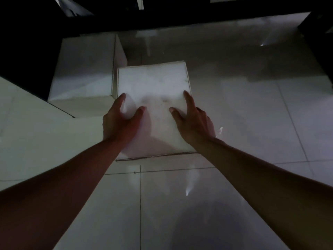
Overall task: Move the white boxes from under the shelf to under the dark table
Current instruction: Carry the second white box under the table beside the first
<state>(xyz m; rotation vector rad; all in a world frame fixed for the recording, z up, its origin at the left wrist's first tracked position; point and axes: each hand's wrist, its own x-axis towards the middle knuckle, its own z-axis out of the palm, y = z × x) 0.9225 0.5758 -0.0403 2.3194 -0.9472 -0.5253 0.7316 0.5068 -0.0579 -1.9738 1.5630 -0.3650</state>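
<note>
A white box (153, 82) stands on the pale tiled floor in the middle of the view. My left hand (120, 121) grips its left side, thumb and forefinger lying on the lid. On the opposite side my right hand (194, 123) holds it the same way. A second white box (82, 69) sits just behind and to the left, touching the first one, its far end in shadow beneath the dark table (180, 20). The table's edge runs across the top of the view.
Glossy floor tiles (252, 105) stretch to the right of the boxes and towards me. A dark mass (27, 51) fills the upper left. A dark upright (320, 42) stands at the far right.
</note>
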